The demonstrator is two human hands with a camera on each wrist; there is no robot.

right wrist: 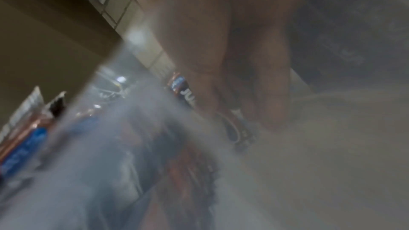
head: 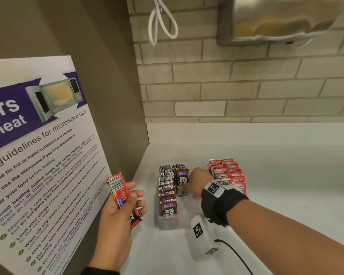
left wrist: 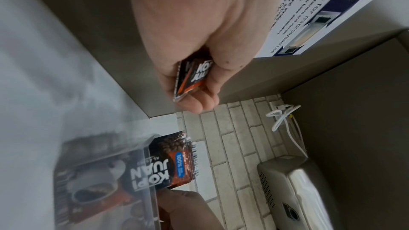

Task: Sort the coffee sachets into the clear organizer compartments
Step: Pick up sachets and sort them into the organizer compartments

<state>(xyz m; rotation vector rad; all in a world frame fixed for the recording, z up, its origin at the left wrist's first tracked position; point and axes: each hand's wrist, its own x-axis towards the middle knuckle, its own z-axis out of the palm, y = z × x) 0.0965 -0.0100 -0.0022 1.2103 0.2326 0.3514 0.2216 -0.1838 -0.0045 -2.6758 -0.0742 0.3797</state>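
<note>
A clear organizer point(head: 168, 222) stands on the white counter near the corner. Its left compartment holds a row of dark Kopi Juan sachets point(head: 167, 192), and red sachets point(head: 227, 172) fill the right side. My right hand point(head: 189, 190) reaches into the middle compartment and pinches one dark sachet point(head: 181, 180) standing upright; in the left wrist view this dark sachet point(left wrist: 177, 160) rises above the organizer point(left wrist: 99, 181) wall. My left hand point(head: 131, 199) hovers left of the organizer, gripping a few red sachets point(head: 118, 192). The right wrist view is blurred; its fingers point(right wrist: 221, 93) touch a sachet point(right wrist: 183, 92).
A microwave-guidelines poster point(head: 38, 155) leans against the brown side wall on the left. A white tagged device point(head: 201, 238) with a black cable lies on the counter near my right wrist. Brick wall behind, with a metal dispenser point(head: 276, 18) and a white cord loop point(head: 161, 20) above.
</note>
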